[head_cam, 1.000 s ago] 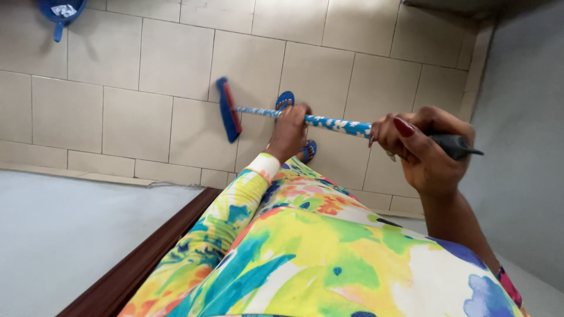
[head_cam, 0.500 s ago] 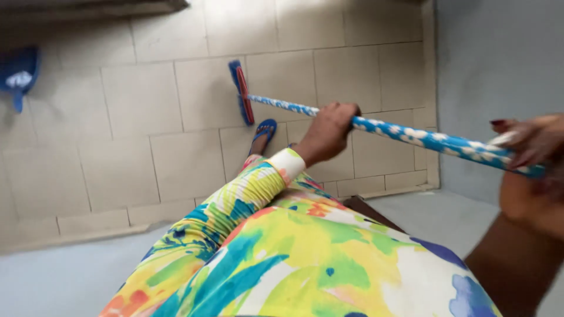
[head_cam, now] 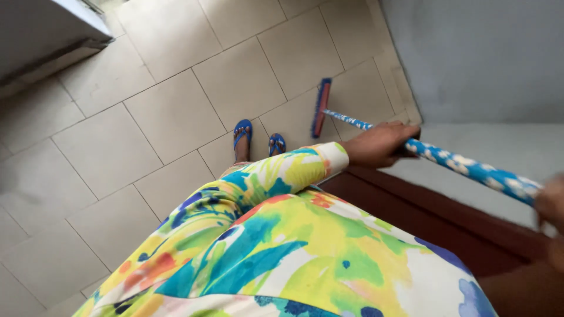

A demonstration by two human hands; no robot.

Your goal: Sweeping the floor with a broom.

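Two hands on the broom, head down at the wall's foot

Both hands grip one broom handle (head_cam: 458,161), blue with white blotches. The left hand (head_cam: 379,144) is wrapped round it about midway, fingers closed over the top. The right hand (head_cam: 549,205), blurred at the picture's right edge, sits at the upper end of the handle; it looks closed on it, though the fingers cannot be made out.

From the left hand the handle slants down to the broom head (head_cam: 321,107), blue with a red strip, which rests on the floor tiles (head_cam: 176,117) just beside the foot of the grey wall (head_cam: 482,53). Two blue sandals (head_cam: 257,138) stand near it, on the person's feet.

As a judgement, sweeping is under way: the pale tiles around the head show no visible dirt or heap, so how much is left cannot be told.

Nearer the person, a dark brown wooden edge (head_cam: 446,217) runs under the handle, and a grey ledge (head_cam: 53,29) fills the upper left corner.
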